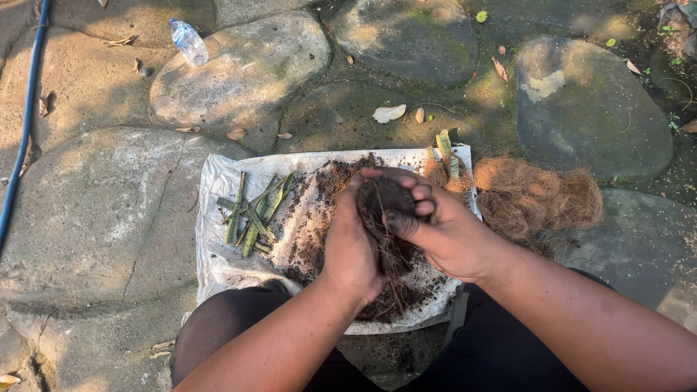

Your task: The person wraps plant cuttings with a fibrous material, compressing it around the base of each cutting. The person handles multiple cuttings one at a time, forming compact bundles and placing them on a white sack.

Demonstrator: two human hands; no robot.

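One white plastic sheet (218, 181) lies on the stone paving (94, 210), carrying loose dark soil (327, 181) across its middle and a small cluster of cut green leaf strips (253, 210), roughly eight, near its left edge; a couple more green pieces (444, 145) sit at its far right corner. One mound of brown coconut fibre (537, 196) rests just past the sheet's right edge. One plastic water bottle (189, 41) and one blue hose (25, 116) lie well apart. The left hand (352, 247) and right hand (443, 229) cup together over the sheet's near half, both curled closed around a single dark ball of soil and roots (385, 199), fibres trailing below.
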